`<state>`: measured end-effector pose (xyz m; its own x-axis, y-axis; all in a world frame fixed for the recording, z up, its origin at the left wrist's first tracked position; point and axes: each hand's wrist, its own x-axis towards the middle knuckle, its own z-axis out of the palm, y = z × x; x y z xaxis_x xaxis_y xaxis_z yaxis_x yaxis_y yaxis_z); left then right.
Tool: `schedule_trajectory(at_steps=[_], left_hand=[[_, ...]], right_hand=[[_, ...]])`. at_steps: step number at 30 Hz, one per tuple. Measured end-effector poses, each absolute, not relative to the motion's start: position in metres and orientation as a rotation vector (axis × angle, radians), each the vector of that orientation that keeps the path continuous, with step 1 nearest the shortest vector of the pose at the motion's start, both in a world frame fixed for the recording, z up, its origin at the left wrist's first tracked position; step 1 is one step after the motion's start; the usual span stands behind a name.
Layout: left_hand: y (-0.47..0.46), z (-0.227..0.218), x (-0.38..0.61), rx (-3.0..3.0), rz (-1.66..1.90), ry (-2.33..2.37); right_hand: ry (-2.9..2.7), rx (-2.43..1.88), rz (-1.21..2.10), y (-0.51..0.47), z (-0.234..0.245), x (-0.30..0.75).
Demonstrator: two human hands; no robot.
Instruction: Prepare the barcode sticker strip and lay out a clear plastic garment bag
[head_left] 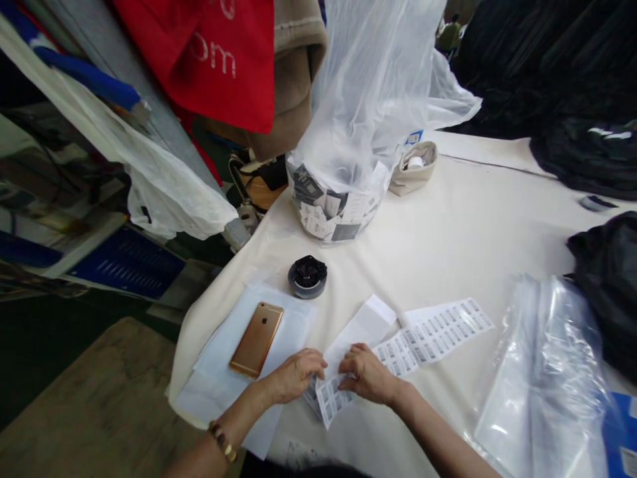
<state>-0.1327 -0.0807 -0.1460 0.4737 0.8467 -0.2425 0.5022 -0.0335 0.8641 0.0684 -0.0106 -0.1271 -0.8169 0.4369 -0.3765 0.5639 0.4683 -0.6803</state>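
A long sheet of barcode labels [438, 333] runs across the cream cloth, its near end between my two hands. My left hand [298, 375] is closed, thumb and fingertips pinched at the left edge of that sheet. Bent over its near end is my right hand [367, 373], with thumb and index finger almost together on the labels; whether a single label sits between them is too small to see. Blank white paper [355, 328] extends beyond my hands. Something clear and shiny, perhaps a plastic bag, is partly hidden under the sheet by my left hand.
A gold phone [257, 340] lies on pale plastic sheets [213, 362] at left. A tape roll [307, 276] stands ahead. Behind it is a clear bag of tags [331, 212] and a small fabric basket [414, 171]. Clear plastic bags [542, 385] and black bundles [610, 285] are at right.
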Motion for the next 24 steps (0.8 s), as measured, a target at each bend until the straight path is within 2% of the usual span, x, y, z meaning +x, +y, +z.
schedule_trajectory(at_steps=[5,9,13,24], left_hand=[[-0.062,-0.124,-0.118,1.585,0.477,1.018],[-0.040,-0.102,-0.095,1.321,0.506,0.868],[-0.027,-0.085,-0.078,1.116,0.400,0.755],[-0.018,-0.055,-0.072,1.110,0.357,0.778]], right_hand=[[2.447,0.957,-1.439,0.008,-0.104,0.102],[2.167,1.095,-1.783,0.014,-0.071,0.120],[2.069,1.008,-2.056,0.009,-0.045,0.119],[2.144,1.025,-2.134,-0.001,-0.029,0.126]])
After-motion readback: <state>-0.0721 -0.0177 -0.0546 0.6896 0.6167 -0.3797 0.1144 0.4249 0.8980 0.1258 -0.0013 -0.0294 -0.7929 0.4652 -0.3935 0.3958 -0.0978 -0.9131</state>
